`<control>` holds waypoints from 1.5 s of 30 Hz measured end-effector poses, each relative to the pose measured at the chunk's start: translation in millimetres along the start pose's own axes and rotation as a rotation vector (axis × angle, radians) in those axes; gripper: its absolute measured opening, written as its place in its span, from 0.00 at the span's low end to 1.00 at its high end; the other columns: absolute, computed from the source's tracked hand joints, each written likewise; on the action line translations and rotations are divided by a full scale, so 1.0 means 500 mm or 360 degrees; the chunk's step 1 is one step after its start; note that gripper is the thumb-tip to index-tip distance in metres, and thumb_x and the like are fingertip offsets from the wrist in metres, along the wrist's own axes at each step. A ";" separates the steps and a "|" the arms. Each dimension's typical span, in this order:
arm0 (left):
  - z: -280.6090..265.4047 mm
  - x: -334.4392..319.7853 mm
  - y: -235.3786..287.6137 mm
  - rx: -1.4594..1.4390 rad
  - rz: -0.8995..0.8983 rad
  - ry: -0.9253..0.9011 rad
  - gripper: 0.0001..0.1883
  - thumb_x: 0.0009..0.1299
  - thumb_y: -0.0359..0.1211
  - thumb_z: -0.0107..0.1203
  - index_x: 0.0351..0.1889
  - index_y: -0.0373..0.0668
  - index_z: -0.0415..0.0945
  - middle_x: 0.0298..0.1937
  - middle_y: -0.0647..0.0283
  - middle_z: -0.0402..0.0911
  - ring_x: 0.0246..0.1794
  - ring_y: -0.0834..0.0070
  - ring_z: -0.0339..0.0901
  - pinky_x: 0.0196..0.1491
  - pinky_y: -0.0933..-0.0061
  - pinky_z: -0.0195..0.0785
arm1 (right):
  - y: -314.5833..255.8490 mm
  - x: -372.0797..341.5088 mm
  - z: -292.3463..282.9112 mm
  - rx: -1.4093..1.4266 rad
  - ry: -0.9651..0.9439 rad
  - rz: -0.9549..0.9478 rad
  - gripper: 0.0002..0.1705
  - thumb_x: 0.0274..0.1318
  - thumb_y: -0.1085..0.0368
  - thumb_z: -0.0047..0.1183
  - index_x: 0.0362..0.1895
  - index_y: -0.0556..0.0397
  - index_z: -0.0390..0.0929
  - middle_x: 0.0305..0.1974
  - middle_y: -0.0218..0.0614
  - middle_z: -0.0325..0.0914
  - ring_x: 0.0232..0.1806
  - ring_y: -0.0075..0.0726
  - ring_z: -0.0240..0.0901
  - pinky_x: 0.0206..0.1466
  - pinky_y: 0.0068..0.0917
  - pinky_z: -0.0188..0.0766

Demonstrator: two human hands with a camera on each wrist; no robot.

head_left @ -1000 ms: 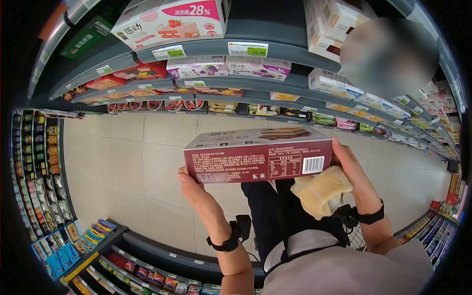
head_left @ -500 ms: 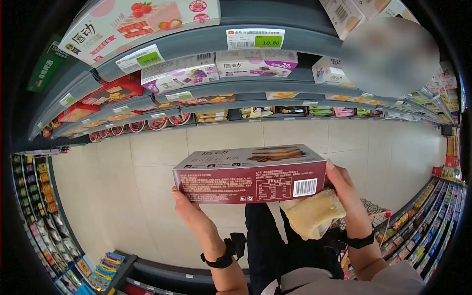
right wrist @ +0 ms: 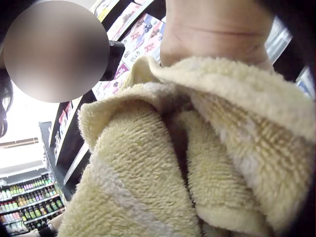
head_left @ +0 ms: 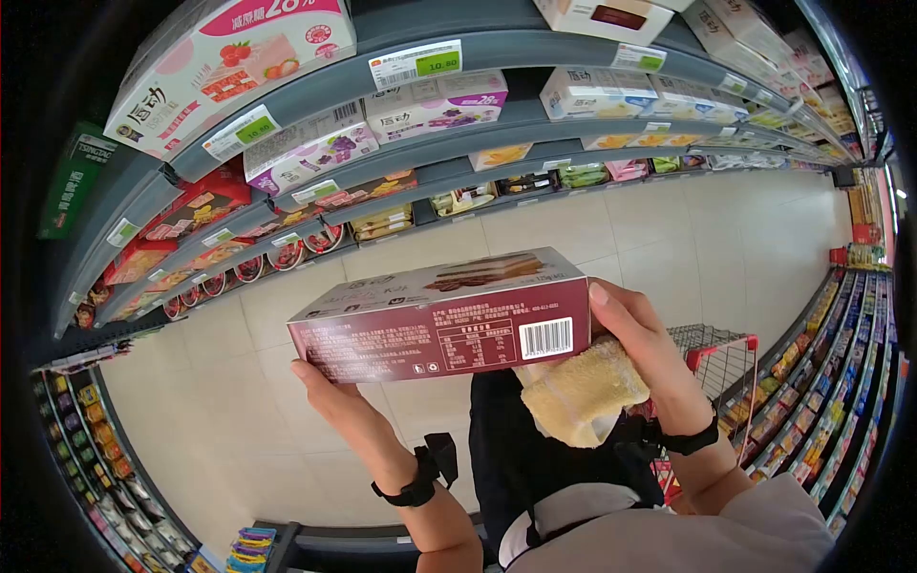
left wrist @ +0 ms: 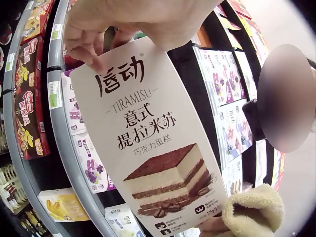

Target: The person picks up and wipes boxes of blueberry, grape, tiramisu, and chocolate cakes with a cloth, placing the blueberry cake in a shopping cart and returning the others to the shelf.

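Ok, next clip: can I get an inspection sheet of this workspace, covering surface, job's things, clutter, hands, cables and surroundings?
Surface: no worktop in use; tiled floor below the hands.
Job's things: tiramisu cake box, maroon barcode side up towards the head camera; yellow towel, bunched by the box's right-hand end.
Clutter: nothing seen.
Hands: left hand grips one end of the box, right hand the other.
Cables: nothing seen that is clearly a cable.
Surroundings: store shelves with boxed goods and price labels; shopping cart with red trim beyond the right forearm.
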State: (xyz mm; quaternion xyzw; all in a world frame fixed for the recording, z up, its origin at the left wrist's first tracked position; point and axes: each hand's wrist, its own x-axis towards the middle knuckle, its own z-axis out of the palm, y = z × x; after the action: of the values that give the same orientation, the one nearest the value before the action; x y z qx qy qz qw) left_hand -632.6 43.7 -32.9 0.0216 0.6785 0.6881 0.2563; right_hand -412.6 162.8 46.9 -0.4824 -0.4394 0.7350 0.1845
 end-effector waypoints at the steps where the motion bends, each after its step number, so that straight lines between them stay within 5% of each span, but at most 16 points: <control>1: 0.002 -0.003 0.009 0.0034 0.0023 0.0045 0.32 0.75 0.52 0.34 0.58 0.30 0.63 0.55 0.54 0.71 0.56 0.71 0.69 0.60 0.69 0.58 | 0.003 -0.008 0.001 -0.0009 -0.0036 -0.0022 0.29 0.67 0.51 0.38 0.60 0.64 0.64 0.37 0.27 0.74 0.36 0.14 0.64 0.40 0.14 0.62; 12: -0.006 -0.064 0.100 -0.0023 0.0104 0.0061 0.34 0.74 0.54 0.33 0.58 0.28 0.63 0.55 0.51 0.71 0.56 0.69 0.68 0.61 0.69 0.58 | -0.030 -0.114 0.017 -0.0045 -0.0020 -0.0149 0.28 0.67 0.49 0.37 0.55 0.62 0.69 0.35 0.26 0.74 0.33 0.15 0.64 0.38 0.16 0.62; 21: -0.051 -0.144 0.179 0.0204 0.0422 -0.0245 0.26 0.75 0.50 0.35 0.42 0.32 0.70 0.43 0.62 0.72 0.45 0.75 0.67 0.52 0.76 0.58 | -0.020 -0.187 -0.033 0.0067 0.0132 -0.0119 0.28 0.65 0.43 0.37 0.44 0.57 0.73 0.36 0.31 0.76 0.36 0.20 0.71 0.40 0.19 0.68; 25: -0.058 -0.171 0.194 0.0192 0.0728 -0.0377 0.30 0.74 0.51 0.35 0.48 0.30 0.72 0.44 0.59 0.70 0.48 0.72 0.65 0.53 0.72 0.57 | -0.025 -0.196 -0.055 0.0133 0.0149 -0.0219 0.35 0.63 0.40 0.38 0.55 0.60 0.69 0.43 0.35 0.77 0.42 0.22 0.72 0.45 0.22 0.68; 26: -0.063 -0.173 0.192 0.0128 0.0748 -0.0456 0.32 0.73 0.53 0.35 0.53 0.30 0.71 0.48 0.57 0.71 0.51 0.69 0.66 0.55 0.69 0.57 | -0.036 -0.200 -0.056 0.0117 0.0076 -0.0321 0.36 0.63 0.43 0.39 0.62 0.61 0.62 0.52 0.39 0.72 0.50 0.25 0.69 0.52 0.24 0.65; 30: -0.065 -0.181 0.192 0.0074 0.0801 -0.0520 0.34 0.73 0.54 0.34 0.53 0.28 0.70 0.54 0.55 0.70 0.58 0.65 0.66 0.59 0.66 0.56 | -0.059 -0.204 -0.062 0.0130 -0.0068 -0.0617 0.34 0.61 0.53 0.44 0.66 0.61 0.56 0.63 0.43 0.61 0.62 0.30 0.59 0.63 0.26 0.55; 33: -0.061 -0.186 0.190 -0.0214 0.0537 -0.0569 0.33 0.73 0.54 0.34 0.53 0.29 0.70 0.55 0.55 0.70 0.58 0.64 0.65 0.59 0.65 0.56 | -0.069 -0.215 -0.056 0.0092 -0.0054 -0.0685 0.34 0.61 0.55 0.45 0.65 0.62 0.57 0.63 0.44 0.61 0.63 0.31 0.58 0.64 0.26 0.54; 41: -0.055 -0.178 0.175 0.0054 0.0651 -0.0644 0.27 0.74 0.49 0.39 0.56 0.34 0.71 0.55 0.55 0.71 0.58 0.68 0.66 0.61 0.69 0.53 | -0.044 -0.223 -0.086 0.0051 0.0068 -0.0605 0.32 0.62 0.53 0.44 0.63 0.64 0.61 0.59 0.43 0.65 0.60 0.32 0.61 0.63 0.27 0.55; 45: -0.049 -0.185 0.167 0.0078 0.0334 -0.0674 0.23 0.75 0.44 0.39 0.55 0.34 0.71 0.53 0.57 0.73 0.56 0.70 0.67 0.61 0.70 0.54 | -0.044 -0.230 -0.082 -0.0011 0.0160 -0.0548 0.33 0.64 0.50 0.41 0.62 0.64 0.61 0.57 0.42 0.68 0.57 0.30 0.64 0.61 0.26 0.57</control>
State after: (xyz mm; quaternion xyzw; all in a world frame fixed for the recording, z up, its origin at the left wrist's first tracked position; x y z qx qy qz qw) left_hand -588.4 -10.0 73.8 0.2422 0.6201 0.6744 0.3194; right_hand -326.6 114.0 122.2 -0.4367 -0.5081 0.6661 0.3278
